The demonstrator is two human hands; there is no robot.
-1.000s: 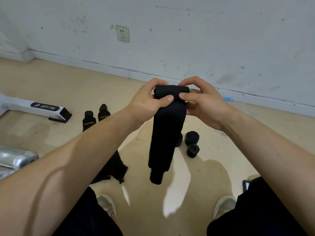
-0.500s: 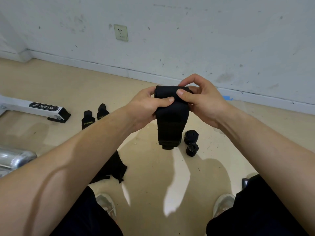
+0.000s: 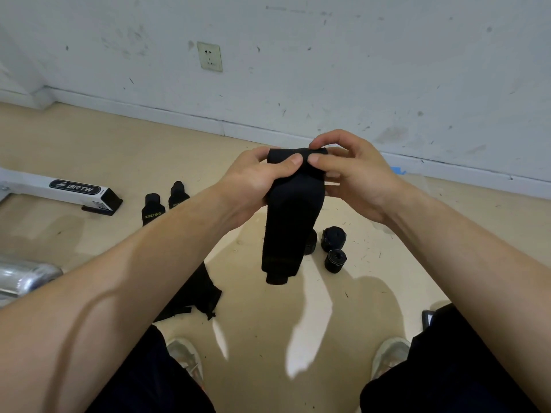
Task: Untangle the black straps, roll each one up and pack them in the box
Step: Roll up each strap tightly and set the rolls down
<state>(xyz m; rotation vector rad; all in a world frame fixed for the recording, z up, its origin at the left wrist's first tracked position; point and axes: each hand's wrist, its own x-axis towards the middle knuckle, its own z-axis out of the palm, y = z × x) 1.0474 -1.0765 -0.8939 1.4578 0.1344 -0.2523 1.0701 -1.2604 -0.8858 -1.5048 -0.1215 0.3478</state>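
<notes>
Both hands are busy above the floor [image 3: 268, 323]: the left hand [image 3: 250, 180] and the right hand [image 3: 357, 180] are pinching the wound top of the black strap [image 3: 289, 222], thumbs meeting on it. Its tail is hanging shorter than a second ago, so the roll is growing. Below, the finished rolls [image 3: 334, 238] are waiting, and no box is showing yet.

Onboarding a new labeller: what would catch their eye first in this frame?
Dead centre, the left hand and right hand pinch the top of a black strap, which hangs down above the floor. Just right of its lower end, rolled straps sit on the floor. Further left lie two flat straps with yellow lettering, beside a white bar labelled BRTW.
</notes>
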